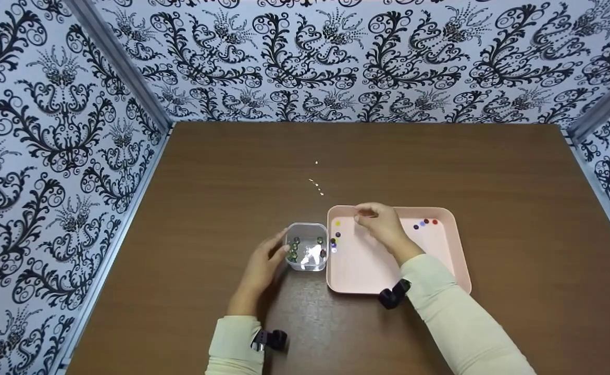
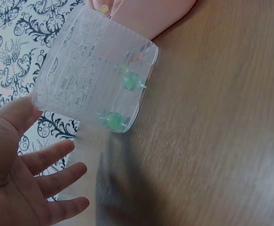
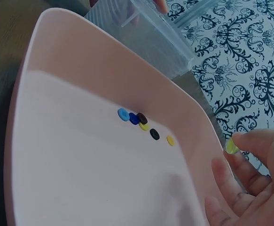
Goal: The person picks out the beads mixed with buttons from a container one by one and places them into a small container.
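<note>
A yellow-green marble [image 3: 231, 146] is pinched between the thumb and fingers of my right hand [image 1: 383, 224], above the far part of the pink tray [image 1: 362, 276]. My left hand [image 1: 263, 263] stands at the left side of a clear plastic box [image 1: 306, 226], its thumb and index finger touching the wall near the corner. In the left wrist view its other fingers [image 2: 61, 179] are straight and spread. Several green marbles [image 1: 293, 252] lie in the box, mostly along its left side, with a dark reddish one [image 1: 323, 253] at the right.
The box stands close against the tray's left wall. Along that wall inside the tray lie several buttons, including a black one [image 3: 154, 134] and a light blue one [image 3: 123, 114]. More buttons, one of them red [image 1: 435, 222], lie at the far right. Patterned walls [image 1: 310, 62] border the brown table [image 1: 221, 172].
</note>
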Demonstrator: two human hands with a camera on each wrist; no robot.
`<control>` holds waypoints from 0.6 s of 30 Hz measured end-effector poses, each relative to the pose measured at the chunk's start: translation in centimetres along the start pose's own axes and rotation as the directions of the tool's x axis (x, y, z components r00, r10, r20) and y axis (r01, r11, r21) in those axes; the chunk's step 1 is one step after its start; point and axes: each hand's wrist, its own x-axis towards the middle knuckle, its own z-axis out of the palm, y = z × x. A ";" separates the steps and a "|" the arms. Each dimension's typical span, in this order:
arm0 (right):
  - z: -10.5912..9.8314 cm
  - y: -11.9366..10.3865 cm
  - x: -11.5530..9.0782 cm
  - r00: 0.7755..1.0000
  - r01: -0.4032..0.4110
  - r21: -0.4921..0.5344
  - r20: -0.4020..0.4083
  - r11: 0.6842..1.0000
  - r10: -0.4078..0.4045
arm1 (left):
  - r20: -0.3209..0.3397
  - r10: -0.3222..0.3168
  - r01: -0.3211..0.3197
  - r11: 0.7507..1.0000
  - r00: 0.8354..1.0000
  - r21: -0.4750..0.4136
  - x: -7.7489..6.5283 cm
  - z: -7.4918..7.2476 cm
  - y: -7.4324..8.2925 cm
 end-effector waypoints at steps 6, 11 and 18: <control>0.2 -0.6 -0.3 1.000 -0.012 0.038 -0.003 0.999 0.012 | -0.002 -0.007 0.007 1.000 1.000 0.000 0.0 0.0 0.0; 0.5 -0.9 -0.4 1.000 -0.024 0.054 -0.004 0.998 0.024 | -0.003 -0.006 0.006 1.000 1.000 0.005 0.0 0.1 0.0; 0.6 -1.5 -0.6 1.000 0.007 0.072 -0.008 0.997 -0.006 | -0.007 -0.003 0.003 1.000 1.000 -0.003 0.1 0.0 0.0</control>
